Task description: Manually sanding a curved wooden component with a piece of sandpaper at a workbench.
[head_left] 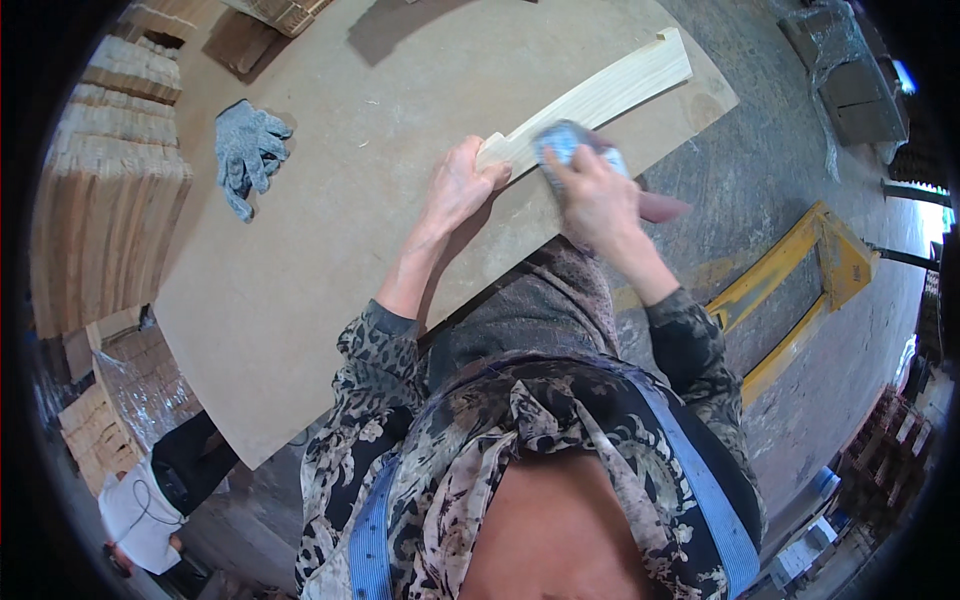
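A long, slightly curved piece of pale wood [605, 98] lies slanting across the brown work board [300, 290], its stepped end closest to me. My left hand [465, 187] is closed around that stepped end, pressing it against the board. Over the wood's near edge, just right of the left hand, my right hand [600, 200] grips a blue-and-white pad [558, 142]. Both the pad and the hand's fingers are smeared by motion. A dull pink flap [662, 208] sticks out beside the right hand; whether it belongs to the pad I cannot tell.
A grey knit glove [250, 150] lies on the board's left part. Stacked wooden pieces [105, 220] stand beyond its left edge. On the floor at right is a yellow forked metal frame [770, 270]. A person in a white top [138, 510] is at lower left.
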Demonstrator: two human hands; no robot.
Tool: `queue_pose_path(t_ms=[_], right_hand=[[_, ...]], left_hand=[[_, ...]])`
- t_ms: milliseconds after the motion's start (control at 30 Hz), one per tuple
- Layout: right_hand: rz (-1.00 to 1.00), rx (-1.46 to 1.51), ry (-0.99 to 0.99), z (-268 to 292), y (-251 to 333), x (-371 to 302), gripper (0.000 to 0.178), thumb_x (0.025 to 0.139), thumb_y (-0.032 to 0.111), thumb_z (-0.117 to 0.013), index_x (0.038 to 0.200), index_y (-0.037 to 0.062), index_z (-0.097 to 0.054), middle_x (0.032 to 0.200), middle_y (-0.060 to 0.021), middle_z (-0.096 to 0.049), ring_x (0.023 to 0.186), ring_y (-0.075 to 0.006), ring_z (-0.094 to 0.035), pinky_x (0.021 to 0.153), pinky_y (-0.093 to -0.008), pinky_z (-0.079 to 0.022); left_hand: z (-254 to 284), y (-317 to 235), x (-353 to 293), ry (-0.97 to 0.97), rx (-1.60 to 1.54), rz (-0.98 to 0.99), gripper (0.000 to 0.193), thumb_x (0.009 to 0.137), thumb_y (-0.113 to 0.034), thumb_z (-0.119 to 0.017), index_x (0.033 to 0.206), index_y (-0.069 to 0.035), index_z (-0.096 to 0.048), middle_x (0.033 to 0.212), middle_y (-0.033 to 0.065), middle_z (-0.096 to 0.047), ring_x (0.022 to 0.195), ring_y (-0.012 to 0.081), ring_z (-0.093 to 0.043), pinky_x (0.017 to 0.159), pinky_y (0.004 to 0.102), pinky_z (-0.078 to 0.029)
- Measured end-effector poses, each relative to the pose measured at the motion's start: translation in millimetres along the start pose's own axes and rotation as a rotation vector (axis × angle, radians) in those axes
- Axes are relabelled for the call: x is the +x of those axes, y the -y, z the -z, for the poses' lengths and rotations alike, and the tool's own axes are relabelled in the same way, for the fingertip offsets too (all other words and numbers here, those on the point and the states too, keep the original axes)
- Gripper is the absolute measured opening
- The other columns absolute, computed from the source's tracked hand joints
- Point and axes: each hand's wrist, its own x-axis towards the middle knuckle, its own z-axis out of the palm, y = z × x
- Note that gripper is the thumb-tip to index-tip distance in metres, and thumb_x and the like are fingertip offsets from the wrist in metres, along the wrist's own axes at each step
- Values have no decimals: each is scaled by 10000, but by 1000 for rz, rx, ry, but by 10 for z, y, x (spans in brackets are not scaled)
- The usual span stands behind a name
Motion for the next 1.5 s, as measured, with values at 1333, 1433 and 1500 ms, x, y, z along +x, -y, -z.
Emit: queue_pose_path(t_ms=[1333, 1433, 1500], right_hand=[[79, 273, -885, 1884, -14, -699, 477, 648, -141, -442, 1091, -54, -599, 1103, -229, -601, 1079, -319, -574, 927, -408, -447], [-263, -1, -894, 2056, -351, -733, 489, 671, -135, -451, 1127, -18, -586, 1084, -207, -614, 1023, -308, -605, 884, -393, -474], [-237, 34, -836, 1943, -288, -658, 409, 675, -106, -481, 1053, -18, -609, 1047, -202, -623, 1012, -315, -602, 862, -418, -471]], left_hand=[[-1021, -1864, 535, 155, -372, -1191, 366, 689, -109, -665, 1015, -59, -508, 910, 110, -577, 858, 282, -580, 752, 361, -465], [-1025, -1964, 439, -139, -144, -1401, 356, 678, -114, -672, 1002, -49, -538, 928, 98, -592, 851, 269, -590, 732, 348, -477], [-1085, -1919, 430, -181, -81, -1411, 342, 686, -133, -667, 995, -46, -547, 923, 80, -593, 853, 259, -591, 726, 331, -481]])
